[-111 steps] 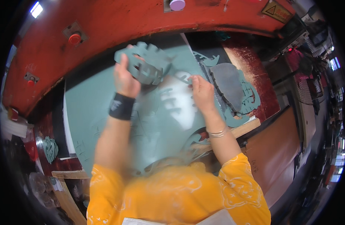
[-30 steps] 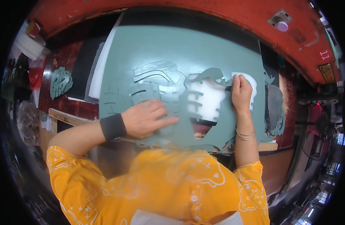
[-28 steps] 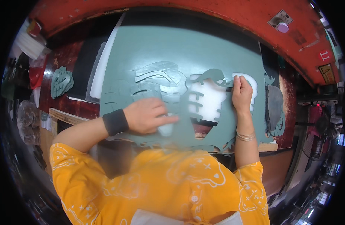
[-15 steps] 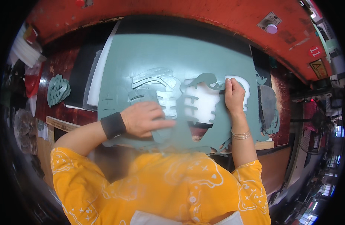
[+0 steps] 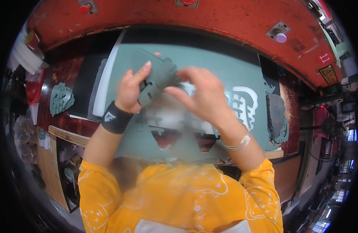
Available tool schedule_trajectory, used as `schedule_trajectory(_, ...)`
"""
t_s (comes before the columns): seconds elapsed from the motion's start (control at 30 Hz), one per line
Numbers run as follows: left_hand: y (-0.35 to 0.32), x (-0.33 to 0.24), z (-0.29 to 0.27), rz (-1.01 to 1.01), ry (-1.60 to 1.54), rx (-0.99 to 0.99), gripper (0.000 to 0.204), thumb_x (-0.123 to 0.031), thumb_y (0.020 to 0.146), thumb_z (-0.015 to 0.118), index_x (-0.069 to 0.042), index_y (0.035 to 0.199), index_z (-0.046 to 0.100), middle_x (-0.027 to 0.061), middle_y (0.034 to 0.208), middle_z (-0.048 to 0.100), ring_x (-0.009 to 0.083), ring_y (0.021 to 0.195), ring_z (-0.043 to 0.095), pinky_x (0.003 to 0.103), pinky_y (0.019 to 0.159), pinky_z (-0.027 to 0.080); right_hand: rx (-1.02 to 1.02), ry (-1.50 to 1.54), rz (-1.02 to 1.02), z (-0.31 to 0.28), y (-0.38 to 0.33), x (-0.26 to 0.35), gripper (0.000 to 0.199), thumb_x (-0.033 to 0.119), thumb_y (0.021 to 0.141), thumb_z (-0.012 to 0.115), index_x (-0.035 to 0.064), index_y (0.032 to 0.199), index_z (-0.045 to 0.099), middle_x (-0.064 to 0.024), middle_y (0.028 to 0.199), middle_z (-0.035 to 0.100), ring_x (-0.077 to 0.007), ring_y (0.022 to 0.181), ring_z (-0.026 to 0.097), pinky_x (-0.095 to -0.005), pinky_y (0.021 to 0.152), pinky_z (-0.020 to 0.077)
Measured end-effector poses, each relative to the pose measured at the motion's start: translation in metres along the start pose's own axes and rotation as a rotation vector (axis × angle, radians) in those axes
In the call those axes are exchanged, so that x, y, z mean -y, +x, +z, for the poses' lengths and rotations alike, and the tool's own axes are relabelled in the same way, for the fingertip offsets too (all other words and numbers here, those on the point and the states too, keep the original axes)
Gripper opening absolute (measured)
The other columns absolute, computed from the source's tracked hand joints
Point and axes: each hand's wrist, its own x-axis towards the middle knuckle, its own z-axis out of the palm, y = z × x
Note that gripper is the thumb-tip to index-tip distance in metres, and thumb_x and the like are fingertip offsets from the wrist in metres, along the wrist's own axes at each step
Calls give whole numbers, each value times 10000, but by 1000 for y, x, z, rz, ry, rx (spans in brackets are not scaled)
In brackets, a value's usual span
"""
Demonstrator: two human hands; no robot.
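My left hand, with a black band at the wrist, grips a grey-green die-cut sheet piece that has notched edges and slots. The piece is held tilted above the large grey-green sheet, with my thumb across its face. My right hand is beside the piece's right edge, thumb and fingers apart and somewhat blurred; whether the fingertips touch the piece is hard to tell. Cut-out openings in the sheet below show white and dark red underneath. At the right, a white notched opening lies in the sheet.
Red machine housing with knobs spans the far side. A stack of grey-green cut pieces sits at the left on the dark red table. A dark grey piece lies at the right. Wooden edging runs along the near left.
My left hand has lifted a cut piece off the sheet. My right hand has left the sheet's right side and moved left toward that piece. More openings show in the sheet.
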Motion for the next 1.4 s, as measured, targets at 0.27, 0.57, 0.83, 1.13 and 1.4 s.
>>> schedule_trajectory(0.27,-2,0,4,113,527,57,439,-306,1003,459,-3,1320,479,32,923,624,101,863,594,259,819,482,-49,-46,144,40,8,5,261,314,805,698,85,850,581,-96,696,592,-310,645,575,-394,591,455)
schedule_trajectory(0.57,52,-111,-65,346,-11,-10,346,-308,1004,456,-50,1219,538,35,894,621,145,794,606,307,803,516,203,-39,282,32,-56,-14,150,154,803,664,33,806,575,-141,782,604,-338,731,575,-405,663,466)
schedule_trajectory(0.83,-63,-79,-80,368,1370,268,392,-46,805,547,-87,1188,620,86,988,666,236,839,626,331,760,517,762,779,403,13,-72,48,374,234,811,699,42,1112,587,-166,1043,610,-303,960,592,-363,855,471)
schedule_trajectory(1.13,-138,-26,-113,480,1587,573,565,-111,669,687,-103,1225,587,76,899,568,337,817,561,456,834,479,921,1750,951,112,-71,49,298,273,909,613,15,1053,651,-61,974,656,-141,898,598,-291,819,476)
schedule_trajectory(1.4,-123,-37,-112,353,1430,367,429,-150,789,682,-70,1200,590,78,964,625,269,920,608,358,844,495,875,1773,829,112,-66,54,287,296,897,622,25,991,623,-106,1064,635,-189,940,590,-315,873,460)
